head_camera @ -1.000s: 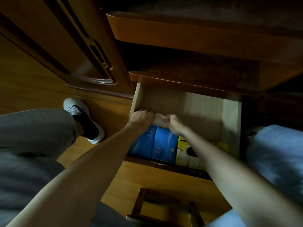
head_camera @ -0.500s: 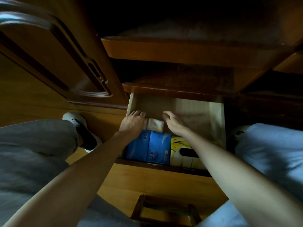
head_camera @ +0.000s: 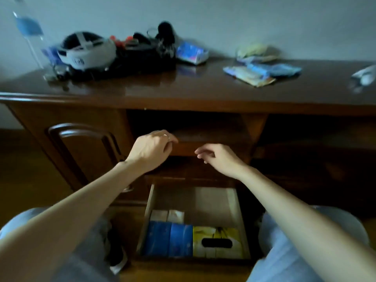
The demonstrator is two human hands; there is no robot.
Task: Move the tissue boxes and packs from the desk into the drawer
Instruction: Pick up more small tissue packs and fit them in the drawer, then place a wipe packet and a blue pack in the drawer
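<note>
- Desk (head_camera: 203, 92) spanning the whole view, dark and glossy; tissue items yet to move lying on its top at the rear, so by judgement mid-task, between one load stowed and the next pickup.
- Drawer (head_camera: 243, 224) pulled out low at the front, partly filled: two blue packs (head_camera: 169, 238) side by side at front left, yellow tissue box (head_camera: 216, 241) just beside them at front right, two pale packs (head_camera: 167, 215) behind the blue; bare floor of the drawer at the back, room enough for more.
- Black bag (head_camera: 146, 55) with white headset (head_camera: 87, 48) at rear left of the desk, clear bottle (head_camera: 30, 35) further left; not task items, best left alone.
- Flat packs (head_camera: 258, 73) heaped at rear right, blurred; likely next target, calling for a reach up and over the desk edge.
- Left hand (head_camera: 151, 148) raised above the drawer, fingers loosely curled, holding nothing.
- Right hand (head_camera: 218, 158) likewise raised, relaxed, empty.
- Blue-and-white pack (head_camera: 192, 52) touching the bag; risk of nudging the bag's clutter on pickup.
</note>
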